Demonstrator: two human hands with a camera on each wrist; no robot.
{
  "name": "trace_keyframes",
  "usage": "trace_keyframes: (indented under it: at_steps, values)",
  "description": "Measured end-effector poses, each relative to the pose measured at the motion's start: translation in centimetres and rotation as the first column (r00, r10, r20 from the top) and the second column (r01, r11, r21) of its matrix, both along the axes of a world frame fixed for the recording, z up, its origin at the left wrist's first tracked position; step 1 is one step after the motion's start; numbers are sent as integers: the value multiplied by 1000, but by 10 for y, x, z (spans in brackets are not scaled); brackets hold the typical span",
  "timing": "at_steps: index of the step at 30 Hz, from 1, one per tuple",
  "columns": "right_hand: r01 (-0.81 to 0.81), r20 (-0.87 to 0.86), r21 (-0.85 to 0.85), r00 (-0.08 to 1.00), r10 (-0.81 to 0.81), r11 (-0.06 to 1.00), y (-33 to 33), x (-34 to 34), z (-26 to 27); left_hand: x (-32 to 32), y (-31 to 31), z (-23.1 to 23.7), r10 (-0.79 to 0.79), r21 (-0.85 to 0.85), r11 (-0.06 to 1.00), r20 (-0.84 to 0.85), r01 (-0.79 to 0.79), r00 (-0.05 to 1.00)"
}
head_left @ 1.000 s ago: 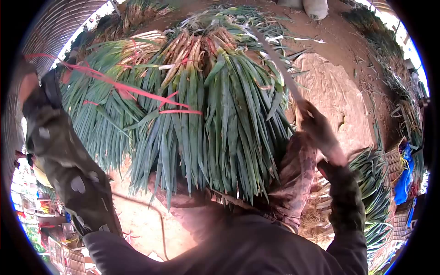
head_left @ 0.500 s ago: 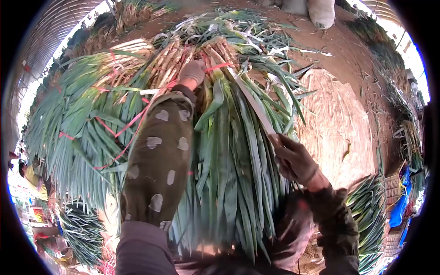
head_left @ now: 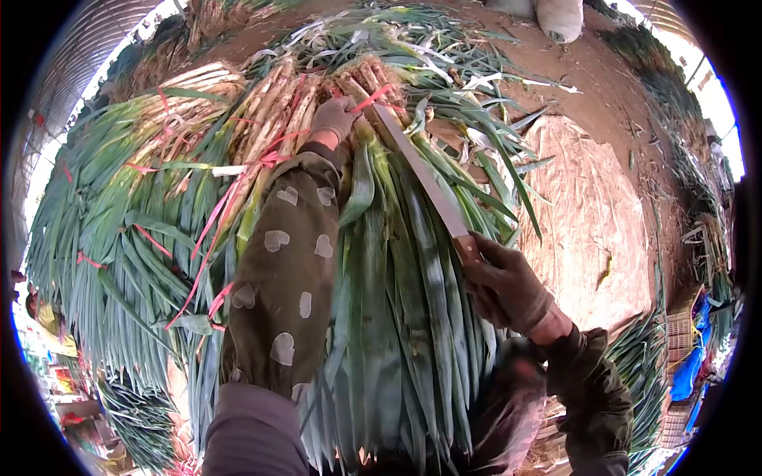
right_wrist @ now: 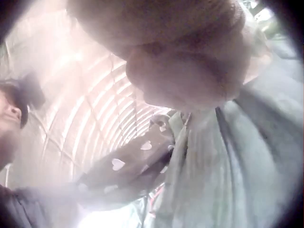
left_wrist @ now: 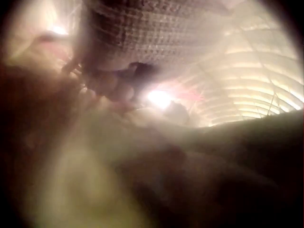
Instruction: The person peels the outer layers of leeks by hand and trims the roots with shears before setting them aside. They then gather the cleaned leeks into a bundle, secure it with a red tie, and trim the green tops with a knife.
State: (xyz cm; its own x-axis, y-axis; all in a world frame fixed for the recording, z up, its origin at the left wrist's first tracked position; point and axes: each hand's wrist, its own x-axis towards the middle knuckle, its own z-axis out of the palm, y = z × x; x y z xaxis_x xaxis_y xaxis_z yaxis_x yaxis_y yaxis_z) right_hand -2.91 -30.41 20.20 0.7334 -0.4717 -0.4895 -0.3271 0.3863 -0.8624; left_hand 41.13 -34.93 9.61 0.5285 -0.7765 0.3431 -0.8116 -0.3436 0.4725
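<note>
In the head view, a large bundle of leeks (head_left: 389,262) lies across the person's lap, leaves towards the body and roots away. The gloved left hand (head_left: 332,119) is at the stalk end, its fingers curled at a red plastic tie (head_left: 371,99) that sticks out to the right. The gloved right hand (head_left: 512,292) grips the wooden handle of a long knife (head_left: 421,168). Its blade lies over the leaves, tip near the stalks and close to the left hand. In the right wrist view the curled right hand (right_wrist: 190,66) stands above leek leaves. The left wrist view is blurred.
More tied leek bundles (head_left: 119,230) lie to the left, with loose red ties. Leaf trimmings (head_left: 444,55) are strewn beyond the roots. To the right are a tan sheet (head_left: 587,230), a crate (head_left: 680,337) and blue cloth (head_left: 689,373). A white sack (head_left: 559,20) stands at the back.
The left hand came from the far left, where it trailed a red tie, onto the stalk ends. The right hand lowered the knife over the leaves; both have shifted little since half a second ago.
</note>
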Motion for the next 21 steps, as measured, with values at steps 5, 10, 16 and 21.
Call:
trace_keyframes:
  at_steps: [5,10,16,21]
  values:
    - [43,-146,-177,987,-69,983,-3,2,-7,6,-9,-8,-66,189,980,3,64,998]
    - [-72,-105,-680,994,0,730,-31,53,-62,-5,-16,-7,-1,318,948,73,-22,997]
    - [36,30,-887,999,-20,461,-17,46,-55,-24,-12,7,-65,471,881,52,33,997]
    - [142,-41,-746,966,-257,651,13,-107,-35,-27,65,25,-220,413,870,-165,270,962]
